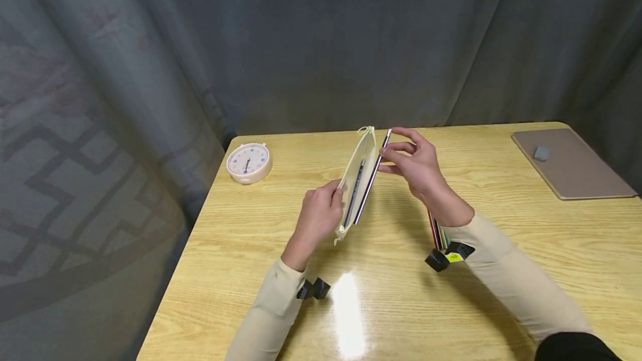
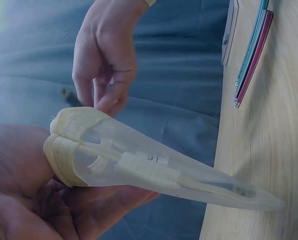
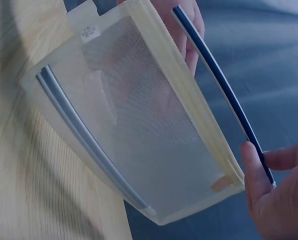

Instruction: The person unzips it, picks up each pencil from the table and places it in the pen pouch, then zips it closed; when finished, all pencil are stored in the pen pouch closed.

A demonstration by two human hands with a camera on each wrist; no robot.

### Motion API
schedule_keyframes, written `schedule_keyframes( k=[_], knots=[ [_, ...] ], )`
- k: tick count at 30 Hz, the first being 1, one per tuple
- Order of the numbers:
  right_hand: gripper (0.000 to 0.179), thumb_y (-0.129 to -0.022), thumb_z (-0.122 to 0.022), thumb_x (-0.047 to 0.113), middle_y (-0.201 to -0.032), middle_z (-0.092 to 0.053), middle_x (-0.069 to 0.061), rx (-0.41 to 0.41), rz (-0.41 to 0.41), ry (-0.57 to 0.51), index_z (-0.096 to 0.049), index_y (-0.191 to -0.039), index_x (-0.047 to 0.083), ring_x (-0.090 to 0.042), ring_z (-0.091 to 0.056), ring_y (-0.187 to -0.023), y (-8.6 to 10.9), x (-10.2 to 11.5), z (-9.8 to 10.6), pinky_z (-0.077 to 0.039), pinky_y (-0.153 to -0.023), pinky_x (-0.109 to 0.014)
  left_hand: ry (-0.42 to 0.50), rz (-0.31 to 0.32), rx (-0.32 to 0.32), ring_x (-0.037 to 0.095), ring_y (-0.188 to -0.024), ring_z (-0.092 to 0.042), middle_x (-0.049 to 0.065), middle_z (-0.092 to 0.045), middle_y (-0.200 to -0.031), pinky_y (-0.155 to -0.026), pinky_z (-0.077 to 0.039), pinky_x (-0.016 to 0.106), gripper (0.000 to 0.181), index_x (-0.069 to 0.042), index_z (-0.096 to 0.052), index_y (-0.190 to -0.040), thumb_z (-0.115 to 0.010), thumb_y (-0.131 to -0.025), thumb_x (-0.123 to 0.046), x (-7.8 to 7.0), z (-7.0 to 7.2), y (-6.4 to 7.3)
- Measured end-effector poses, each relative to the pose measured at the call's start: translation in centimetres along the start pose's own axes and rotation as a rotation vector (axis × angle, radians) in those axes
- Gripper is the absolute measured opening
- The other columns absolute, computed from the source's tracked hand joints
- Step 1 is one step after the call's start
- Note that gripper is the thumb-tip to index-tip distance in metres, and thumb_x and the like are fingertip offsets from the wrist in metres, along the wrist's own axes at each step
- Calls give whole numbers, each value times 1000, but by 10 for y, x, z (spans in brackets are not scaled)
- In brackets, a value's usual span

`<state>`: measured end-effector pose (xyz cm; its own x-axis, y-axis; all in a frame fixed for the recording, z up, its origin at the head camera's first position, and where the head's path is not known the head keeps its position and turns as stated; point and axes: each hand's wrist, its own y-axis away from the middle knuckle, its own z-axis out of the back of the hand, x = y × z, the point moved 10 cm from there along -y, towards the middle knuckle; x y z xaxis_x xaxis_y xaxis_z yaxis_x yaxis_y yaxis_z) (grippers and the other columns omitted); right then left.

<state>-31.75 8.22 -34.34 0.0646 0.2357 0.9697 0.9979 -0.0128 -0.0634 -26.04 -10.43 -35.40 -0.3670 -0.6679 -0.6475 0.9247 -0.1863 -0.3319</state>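
Observation:
My left hand (image 1: 318, 210) grips the edge of a pale, see-through zip pouch (image 1: 364, 183), holding it up over the table with its zip side open. Inside the pouch lies a dark striped pencil (image 3: 87, 135), along with a small white block (image 3: 101, 97). A dark blue pencil (image 3: 221, 85) with white stripes is pinched near its upper end between the thumb and fingers of my right hand (image 1: 418, 166). That pencil slants beside the pouch opening, its lower end near the bottom corner in the head view.
Several thin coloured sticks (image 2: 254, 55) lie together on the wooden table (image 1: 241, 272), partly behind my right wrist. A round pink clock (image 1: 249, 163) stands at the back left. At the back right, a grey block (image 1: 541, 153) rests on a flat brown board (image 1: 577, 171).

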Motion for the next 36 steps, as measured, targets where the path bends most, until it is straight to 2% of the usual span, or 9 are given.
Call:
schedule_keyframes(
  k=[4,7,18,30,36],
  knots=[
    [50,-92,-63,-15,-87,-62,-2,-24,3,-25,-49,-137,1,-8,-70,-68,-2,-2,-5,-62,-67,-27,7,5,1,23,-71,-69,15,-76,-90,-65,-57,37,28,4,-71,-122,-51,-104,-4,1,0,0],
    [55,-91,-64,-15,-88,-60,-3,-38,2,-22,-46,-142,-2,-8,-70,-67,-2,-2,-7,-62,-67,-28,-4,-1,-7,22,-68,-65,14,-74,-86,-64,-54,35,27,4,-72,-120,-51,-104,-3,0,2,-1],
    [57,-91,-66,-13,-89,-60,-3,-82,66,36,-47,-144,-2,-6,-69,-68,2,2,-11,-61,-65,-27,-14,-16,-12,19,-63,-58,9,-68,-75,-60,-50,33,25,3,-73,-115,-52,-103,-3,-4,3,-1],
    [58,-92,-69,-7,-98,-59,-6,-46,156,190,-47,-146,-2,-4,-68,-72,10,4,-18,-62,-68,-28,-16,-19,-21,21,-65,-60,11,-70,-80,-58,-49,32,26,2,-73,-118,-53,-103,-4,-3,3,-1],
    [48,-93,-67,-7,-92,-64,1,-10,202,204,-53,-139,-9,-4,-69,-72,12,12,-16,-62,-68,-27,-2,-17,-22,26,-75,-73,15,-76,-89,-66,-58,38,27,4,-72,-120,-52,-103,-3,-4,4,0]
  ],
)
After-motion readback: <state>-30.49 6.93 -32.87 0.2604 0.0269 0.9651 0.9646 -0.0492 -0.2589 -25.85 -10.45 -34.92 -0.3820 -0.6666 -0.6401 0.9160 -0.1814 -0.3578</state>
